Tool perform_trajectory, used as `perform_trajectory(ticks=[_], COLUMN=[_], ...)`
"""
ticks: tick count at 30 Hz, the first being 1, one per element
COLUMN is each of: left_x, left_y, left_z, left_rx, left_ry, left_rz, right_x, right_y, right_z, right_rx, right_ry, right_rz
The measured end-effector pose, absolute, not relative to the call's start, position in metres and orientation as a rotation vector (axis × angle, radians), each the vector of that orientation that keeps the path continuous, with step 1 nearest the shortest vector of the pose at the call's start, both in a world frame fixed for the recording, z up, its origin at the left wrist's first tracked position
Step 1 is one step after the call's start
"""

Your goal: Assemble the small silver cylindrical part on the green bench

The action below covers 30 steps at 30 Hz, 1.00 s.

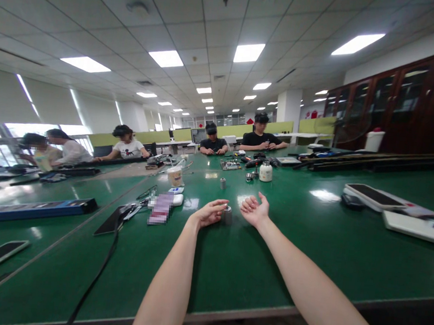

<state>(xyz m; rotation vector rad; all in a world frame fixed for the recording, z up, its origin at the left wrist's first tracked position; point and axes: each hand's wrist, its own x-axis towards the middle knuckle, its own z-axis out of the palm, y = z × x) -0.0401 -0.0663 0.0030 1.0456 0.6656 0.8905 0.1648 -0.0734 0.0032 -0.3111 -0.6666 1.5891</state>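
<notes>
A small metal cylinder (pixel 228 216) stands upright on the green table in front of me. My left hand (pixel 210 214) is right at its left side, fingers loosely curved and apart, fingertips at its upper edge; whether they touch it I cannot tell. To the right of the cylinder, my right hand (pixel 255 211) is turned palm up with half-curled fingers and the thumb apart, holding nothing. A second, similar metal cylinder (pixel 223 183) stands farther off. Beyond my right hand are a white jar (pixel 266 172) and some small dark metal pieces (pixel 252 176).
Left of my hands lie a purple packet (pixel 161 208), a cup (pixel 175 176) and a black cable (pixel 99 273). On the right are a phone on a white box (pixel 375 196) and a white slab-like object (pixel 418 227). Several people sit around the table, one person (pixel 262 136) at its far end.
</notes>
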Motion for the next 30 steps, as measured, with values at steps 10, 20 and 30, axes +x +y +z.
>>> perform_trajectory(ticks=[10, 20, 30], left_x=[-0.036, -0.034, -0.039], left_y=[-0.060, -0.062, -0.055], left_z=[0.001, 0.004, -0.004], left_rx=[1.172, 1.133, 1.401], left_ry=[0.818, 0.802, 1.122], left_rz=[0.843, 0.877, 1.179], right_x=[0.164, 0.162, 0.164], right_y=[-0.079, -0.088, -0.089], right_z=[0.009, 0.016, 0.019], right_rx=[-0.271, -0.266, -0.269], right_ry=[-0.695, -0.807, -0.857], right_rz=[1.540, 1.496, 1.526])
